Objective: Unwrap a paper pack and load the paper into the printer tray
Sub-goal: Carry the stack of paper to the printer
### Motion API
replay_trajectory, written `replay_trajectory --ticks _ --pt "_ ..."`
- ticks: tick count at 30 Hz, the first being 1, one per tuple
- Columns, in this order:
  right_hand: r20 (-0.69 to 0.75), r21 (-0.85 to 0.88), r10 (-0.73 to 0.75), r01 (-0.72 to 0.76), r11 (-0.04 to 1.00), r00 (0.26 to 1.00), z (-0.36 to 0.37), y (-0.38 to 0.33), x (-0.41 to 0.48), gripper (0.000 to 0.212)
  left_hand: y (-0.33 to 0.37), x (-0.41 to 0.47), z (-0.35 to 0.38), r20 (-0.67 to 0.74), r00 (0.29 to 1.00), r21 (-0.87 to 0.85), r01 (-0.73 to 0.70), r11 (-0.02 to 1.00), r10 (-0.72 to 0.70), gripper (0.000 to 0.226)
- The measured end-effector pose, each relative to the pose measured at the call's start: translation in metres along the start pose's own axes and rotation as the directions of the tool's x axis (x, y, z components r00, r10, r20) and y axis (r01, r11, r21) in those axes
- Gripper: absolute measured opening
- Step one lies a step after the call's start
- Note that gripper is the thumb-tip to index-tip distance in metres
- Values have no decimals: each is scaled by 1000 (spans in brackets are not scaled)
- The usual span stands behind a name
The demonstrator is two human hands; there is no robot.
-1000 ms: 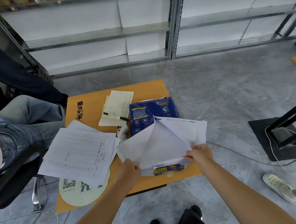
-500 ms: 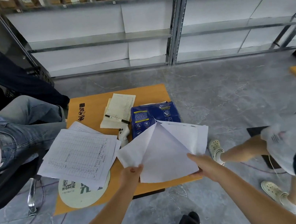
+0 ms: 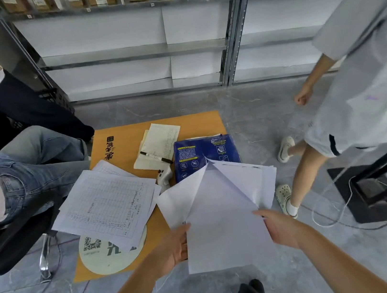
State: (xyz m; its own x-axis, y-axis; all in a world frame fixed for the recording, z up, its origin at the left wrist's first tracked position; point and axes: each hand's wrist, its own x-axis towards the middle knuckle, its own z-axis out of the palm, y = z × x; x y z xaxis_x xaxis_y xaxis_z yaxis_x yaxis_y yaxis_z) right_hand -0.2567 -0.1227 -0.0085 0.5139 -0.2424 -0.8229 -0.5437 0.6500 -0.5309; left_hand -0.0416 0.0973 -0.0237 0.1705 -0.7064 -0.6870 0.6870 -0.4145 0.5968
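- Step in hand: the unwrapping looks nearly done; the white wrapper flaps lie spread open on the tabletop
- Left hand and right hand each grip a side edge of the paper stack, which overhangs the tabletop's near edge
- Next, probably: carry it level to the tray; no printer is in view

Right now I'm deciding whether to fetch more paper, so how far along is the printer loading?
The wrapper is opened, its white flaps spread on the table. The left hand and right hand are lifting the paper stack out. Loading is left: no printer shows. A second blue pack lies sealed.
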Motion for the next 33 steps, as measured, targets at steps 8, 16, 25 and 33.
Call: replay_trajectory --ticks 8,16,25,33 --pt "-312 -204 -189 129 970 931 29 -5 17 37 -3 26 30 -334 935 179 -60 982 118 32" --pt "-296 -86 -219 203 975 930 36 23 3 21 -16 3 28 -234 960 285 -81 955 151 26" --pt "-339 -132 -237 203 970 911 41 63 -34 31 -38 -56 45 -210 957 324 -126 938 201 29" --pt "-274 -86 -369 360 929 888 61 130 -118 36 -87 -152 72 -311 870 578 -146 803 383 20"
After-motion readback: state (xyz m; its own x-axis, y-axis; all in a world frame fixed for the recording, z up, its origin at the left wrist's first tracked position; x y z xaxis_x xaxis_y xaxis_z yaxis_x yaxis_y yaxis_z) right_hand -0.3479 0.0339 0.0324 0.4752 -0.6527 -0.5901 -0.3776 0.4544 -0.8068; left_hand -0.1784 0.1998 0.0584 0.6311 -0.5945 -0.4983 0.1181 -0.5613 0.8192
